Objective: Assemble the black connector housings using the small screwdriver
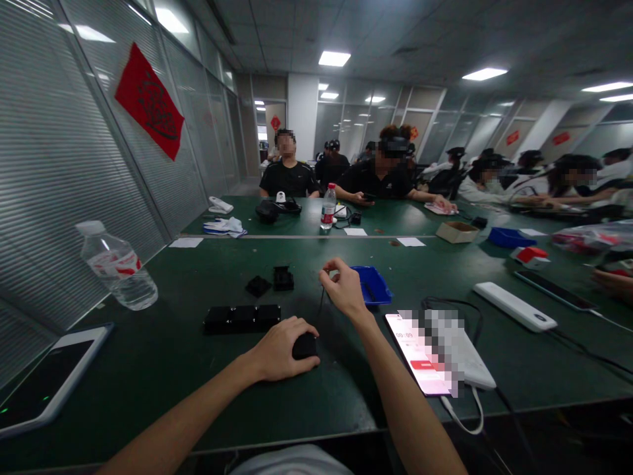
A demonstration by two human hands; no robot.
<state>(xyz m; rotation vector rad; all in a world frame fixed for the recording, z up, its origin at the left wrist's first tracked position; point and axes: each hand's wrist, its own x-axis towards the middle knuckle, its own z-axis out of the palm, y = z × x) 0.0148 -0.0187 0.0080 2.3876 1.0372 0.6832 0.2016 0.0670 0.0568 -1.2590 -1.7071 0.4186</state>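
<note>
My left hand rests on the green table, fingers curled over a small black block. My right hand is raised a little farther out, thumb and fingers pinched on something too small to make out, beside a blue tray. A thin dark line runs down from the pinch to the table. A row of three black blocks lies just left of my left hand. Two more black parts sit beyond that row.
A water bottle lies at the left, a tablet at the near left edge. A phone with a white power bank lies right of my arm, a white bar farther right. Several people sit across the table.
</note>
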